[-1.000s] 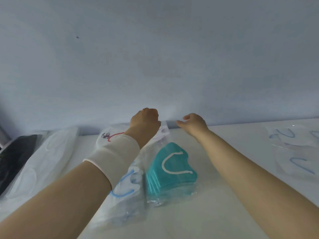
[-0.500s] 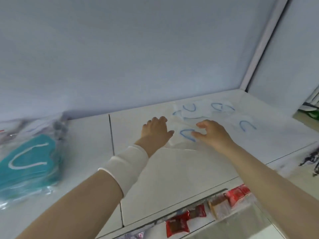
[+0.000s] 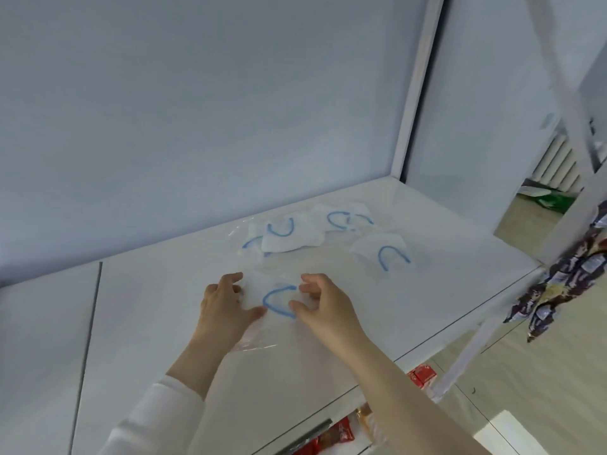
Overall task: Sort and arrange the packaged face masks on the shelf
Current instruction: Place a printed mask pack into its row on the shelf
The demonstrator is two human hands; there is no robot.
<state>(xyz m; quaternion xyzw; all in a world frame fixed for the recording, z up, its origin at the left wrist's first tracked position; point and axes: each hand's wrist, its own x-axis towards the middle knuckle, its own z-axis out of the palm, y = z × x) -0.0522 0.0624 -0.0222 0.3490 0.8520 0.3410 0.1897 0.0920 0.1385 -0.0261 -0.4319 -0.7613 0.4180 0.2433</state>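
A white face mask with a blue ear loop, in a clear plastic packet [image 3: 277, 298], lies on the white shelf [image 3: 138, 323]. My left hand [image 3: 225, 307] grips the packet's left side and my right hand [image 3: 323, 302] grips its right side. Behind it lie three more packaged white masks with blue loops: one at the back left [image 3: 285, 236], one at the back [image 3: 343, 218], one to the right [image 3: 386, 252].
The shelf's back wall rises behind the masks, and a white upright post [image 3: 417, 93] marks its right end. Red snack packs [image 3: 335, 435] sit on the shelf below. Dark patterned packets [image 3: 558, 284] hang at the right.
The view has swung right, away from the teal mask packet. Both hands have drawn the nearest white mask packet towards the front and now hold it by its sides.
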